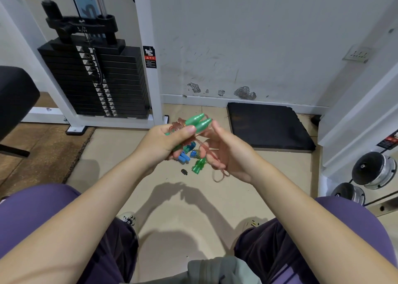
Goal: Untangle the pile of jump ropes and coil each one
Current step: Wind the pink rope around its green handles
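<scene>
My left hand (170,141) grips two green jump-rope handles (197,122) side by side, together with a bunch of translucent pink cord (179,123). My right hand (224,148) is beside it, with the same pink cord (215,154) running across its fingers and hanging in a loop below the palm. On the floor beneath the hands lie blue handles (184,157), a blue and gold bundle (193,153) and a green translucent rope bundle (199,165).
A weight stack machine (97,76) stands at the back left, and a black floor mat (269,126) lies at the back right. Dumbbells (374,170) sit on a rack on the right. A small black piece (184,171) lies on the beige floor.
</scene>
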The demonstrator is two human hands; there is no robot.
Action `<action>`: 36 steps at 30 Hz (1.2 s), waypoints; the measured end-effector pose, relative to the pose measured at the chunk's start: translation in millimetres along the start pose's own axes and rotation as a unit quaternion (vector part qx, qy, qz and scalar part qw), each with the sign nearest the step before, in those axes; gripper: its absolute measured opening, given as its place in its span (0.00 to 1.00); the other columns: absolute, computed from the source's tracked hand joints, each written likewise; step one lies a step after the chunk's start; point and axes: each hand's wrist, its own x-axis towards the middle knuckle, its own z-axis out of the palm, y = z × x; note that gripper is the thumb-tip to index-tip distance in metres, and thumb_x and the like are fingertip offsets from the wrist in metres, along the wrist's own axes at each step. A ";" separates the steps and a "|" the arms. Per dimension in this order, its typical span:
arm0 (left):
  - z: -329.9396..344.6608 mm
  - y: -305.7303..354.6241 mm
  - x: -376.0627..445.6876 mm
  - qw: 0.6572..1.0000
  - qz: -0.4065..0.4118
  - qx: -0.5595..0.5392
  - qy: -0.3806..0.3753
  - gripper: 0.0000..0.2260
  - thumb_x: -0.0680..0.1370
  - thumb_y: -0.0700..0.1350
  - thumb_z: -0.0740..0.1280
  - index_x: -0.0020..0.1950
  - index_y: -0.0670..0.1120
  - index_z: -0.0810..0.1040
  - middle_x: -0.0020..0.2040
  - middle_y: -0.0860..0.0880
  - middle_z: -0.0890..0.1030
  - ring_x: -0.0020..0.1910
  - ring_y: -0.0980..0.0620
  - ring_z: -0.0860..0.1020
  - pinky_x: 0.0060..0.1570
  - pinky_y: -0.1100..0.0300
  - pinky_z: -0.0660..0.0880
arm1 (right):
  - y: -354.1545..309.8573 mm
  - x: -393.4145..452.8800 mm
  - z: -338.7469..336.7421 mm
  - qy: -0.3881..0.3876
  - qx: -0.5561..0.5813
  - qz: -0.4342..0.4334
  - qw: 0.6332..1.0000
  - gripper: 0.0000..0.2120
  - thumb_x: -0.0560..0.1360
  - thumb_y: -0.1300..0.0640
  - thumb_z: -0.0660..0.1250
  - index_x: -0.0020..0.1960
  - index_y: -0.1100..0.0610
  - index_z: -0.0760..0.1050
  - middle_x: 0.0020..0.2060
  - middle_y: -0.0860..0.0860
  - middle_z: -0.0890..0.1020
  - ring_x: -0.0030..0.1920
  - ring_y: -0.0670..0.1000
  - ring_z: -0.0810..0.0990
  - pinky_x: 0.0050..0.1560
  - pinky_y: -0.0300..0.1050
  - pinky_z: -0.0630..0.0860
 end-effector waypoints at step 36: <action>2.4 -12.2 -11.1 0.965 -0.077 0.075 -0.240 0.16 0.71 0.53 0.75 0.55 0.49 0.81 0.47 0.43 0.83 0.39 0.48 0.80 0.31 0.60 0.73 | 6.0 -0.8 7.8 0.105 -0.200 -0.081 0.971 0.07 0.77 0.60 0.70 0.44 0.60 0.73 0.27 0.50 0.78 0.24 0.47 0.75 0.26 0.38 0.72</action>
